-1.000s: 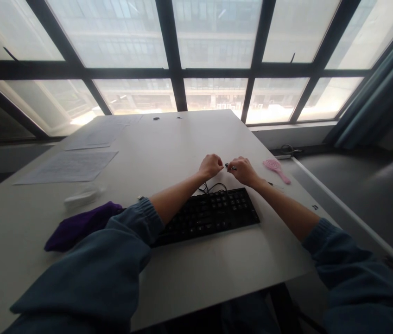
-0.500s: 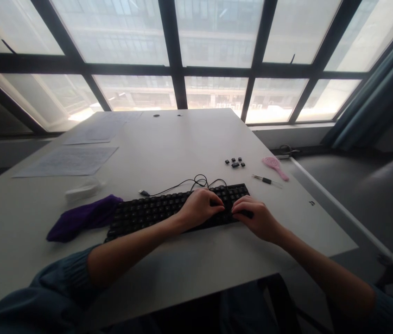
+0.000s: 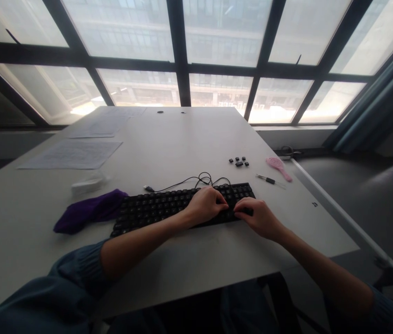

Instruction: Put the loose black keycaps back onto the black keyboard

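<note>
A black keyboard lies across the white table in front of me. Over its right half, my left hand is closed, thumb and fingertips pinched together; anything between them is too small to make out. Just to the right, my right hand curls in a similar pinch above the keyboard's right end, its fingertips close to the left ones. Beyond the keyboard sit several loose black keycaps. A puller tool with a dark handle and wire ends rests to their right.
A pink hairbrush lies near the right edge. Behind the keyboard loops its cable. On the left are a purple cloth, a clear plastic bag and printed sheets. The table reaches toward the windows.
My view has shifted slightly, so the table's things appear a little to the right. Both hands stay pinched over the keyboard's right part, with hardly any movement relative to it.
</note>
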Motion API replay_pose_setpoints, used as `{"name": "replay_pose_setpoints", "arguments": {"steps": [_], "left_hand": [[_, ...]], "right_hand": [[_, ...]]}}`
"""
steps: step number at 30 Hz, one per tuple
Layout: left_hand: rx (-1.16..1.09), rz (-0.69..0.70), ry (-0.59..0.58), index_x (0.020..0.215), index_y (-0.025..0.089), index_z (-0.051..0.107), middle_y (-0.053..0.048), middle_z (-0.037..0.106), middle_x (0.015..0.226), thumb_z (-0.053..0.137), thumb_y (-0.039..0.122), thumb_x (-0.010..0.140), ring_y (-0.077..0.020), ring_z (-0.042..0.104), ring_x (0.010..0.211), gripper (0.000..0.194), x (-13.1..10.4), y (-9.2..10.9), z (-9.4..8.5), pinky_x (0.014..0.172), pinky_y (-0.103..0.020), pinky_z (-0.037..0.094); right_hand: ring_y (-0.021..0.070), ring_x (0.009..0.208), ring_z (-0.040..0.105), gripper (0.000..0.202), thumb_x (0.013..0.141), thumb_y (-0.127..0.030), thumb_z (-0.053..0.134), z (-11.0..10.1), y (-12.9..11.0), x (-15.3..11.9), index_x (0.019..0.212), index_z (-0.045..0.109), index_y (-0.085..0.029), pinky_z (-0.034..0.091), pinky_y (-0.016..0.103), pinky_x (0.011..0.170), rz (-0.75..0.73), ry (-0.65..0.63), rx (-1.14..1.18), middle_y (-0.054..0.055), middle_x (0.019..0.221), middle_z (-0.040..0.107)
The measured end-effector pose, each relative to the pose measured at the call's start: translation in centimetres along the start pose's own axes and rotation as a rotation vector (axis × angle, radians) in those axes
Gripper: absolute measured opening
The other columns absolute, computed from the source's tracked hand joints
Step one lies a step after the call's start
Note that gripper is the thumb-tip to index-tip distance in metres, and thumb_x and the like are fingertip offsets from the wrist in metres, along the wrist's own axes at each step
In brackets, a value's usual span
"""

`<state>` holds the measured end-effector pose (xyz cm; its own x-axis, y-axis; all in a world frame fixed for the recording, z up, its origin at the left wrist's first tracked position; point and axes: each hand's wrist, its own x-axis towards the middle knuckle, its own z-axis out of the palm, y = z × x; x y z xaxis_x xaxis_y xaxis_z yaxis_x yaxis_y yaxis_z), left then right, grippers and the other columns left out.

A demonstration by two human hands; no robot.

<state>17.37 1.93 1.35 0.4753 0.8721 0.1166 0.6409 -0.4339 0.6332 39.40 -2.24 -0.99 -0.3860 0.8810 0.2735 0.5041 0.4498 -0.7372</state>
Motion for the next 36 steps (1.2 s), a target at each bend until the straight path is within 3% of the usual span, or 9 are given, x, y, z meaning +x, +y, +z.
{"name": "replay_pose_setpoints", "arguments": {"steps": [10, 15, 22, 27, 36], "left_hand": [[0.185, 0.122, -0.038, 0.082, 0.022, 0.082, -0.005, 0.077, 0.081, 0.074, 0.021, 0.082, -0.0248, 0.062, 0.095, 0.008, 0.0, 0.9, -0.1, 0.082, -0.032, 0.05], [0.201, 0.102, -0.058, 0.081, 0.022, 0.082, -0.005, 0.077, 0.08, 0.073, 0.022, 0.083, -0.0247, 0.063, 0.097, 0.009, -0.1, 1.2, -0.1, 0.08, -0.031, 0.05], [0.162, 0.084, -0.057, 0.08, 0.022, 0.081, -0.005, 0.077, 0.08, 0.072, 0.021, 0.081, -0.0253, 0.063, 0.098, 0.01, -0.1, 1.2, 0.0, 0.082, -0.031, 0.051], [0.169, 0.095, -0.041, 0.08, 0.022, 0.081, -0.005, 0.076, 0.08, 0.072, 0.021, 0.082, -0.0249, 0.063, 0.096, 0.009, -0.2, 1.0, 0.2, 0.079, -0.031, 0.049], [0.306, 0.417, 0.004, 0.079, 0.019, 0.078, -0.005, 0.076, 0.089, 0.057, 0.016, 0.096, -0.0193, 0.055, 0.083, 0.027, -1.4, 0.2, 0.7, 0.079, -0.032, 0.045]], "right_hand": [[0.0197, 0.086, 0.067, 0.013, 0.085, -0.011, 0.071, -0.1, -0.1, 0.2, 0.087, 0.075, -0.022, 0.052, 0.033, 0.078, 0.024, -0.025, -0.036, 0.002, 0.091, 0.074], [0.0194, 0.083, 0.065, 0.015, 0.084, -0.007, 0.071, -0.3, -0.7, 0.6, 0.085, 0.074, -0.021, 0.05, 0.033, 0.077, 0.014, -0.057, -0.107, 0.002, 0.088, 0.074], [0.0226, 0.091, 0.062, 0.018, 0.092, -0.007, 0.061, -0.3, -0.5, 0.9, 0.086, 0.072, -0.019, 0.053, 0.038, 0.083, -0.195, -0.102, -0.229, 0.008, 0.095, 0.072], [0.0224, 0.089, 0.06, 0.022, 0.098, -0.011, 0.053, -0.4, -0.2, 0.7, 0.085, 0.069, -0.02, 0.055, 0.038, 0.078, -0.35, -0.108, -0.23, 0.009, 0.095, 0.07], [0.0211, 0.092, 0.057, 0.024, 0.102, -0.013, 0.049, 0.4, 0.3, -0.3, 0.085, 0.065, -0.021, 0.055, 0.037, 0.079, -0.433, -0.054, -0.184, 0.009, 0.097, 0.068]]}}
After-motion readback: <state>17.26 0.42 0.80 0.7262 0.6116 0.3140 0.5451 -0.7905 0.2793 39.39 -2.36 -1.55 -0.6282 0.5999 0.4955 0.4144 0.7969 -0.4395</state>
